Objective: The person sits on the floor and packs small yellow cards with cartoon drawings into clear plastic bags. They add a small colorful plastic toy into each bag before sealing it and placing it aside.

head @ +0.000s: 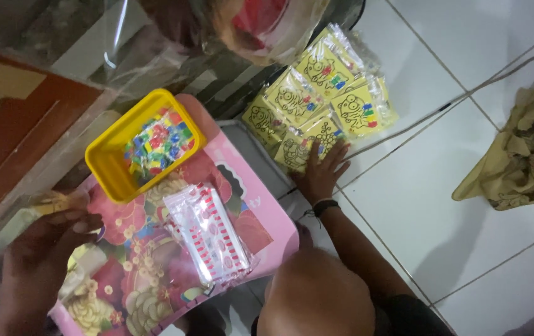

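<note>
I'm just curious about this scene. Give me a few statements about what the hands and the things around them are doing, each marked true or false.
1. The right hand rests on the yellow picture packets. True.
2. The yellow tray holds small coloured pieces. True.
3. The yellow tray sits on the tiled floor. False: it sits on the pink floral board.
4. The left hand holds the red-striped clear bags. False: they lie apart from it on the board.

Bare white floor tiles (416, 205) right of the yellow packets (323, 93); yellow tray (108, 163), clear bags (207, 233) crowding the pink board (279, 239)
</note>
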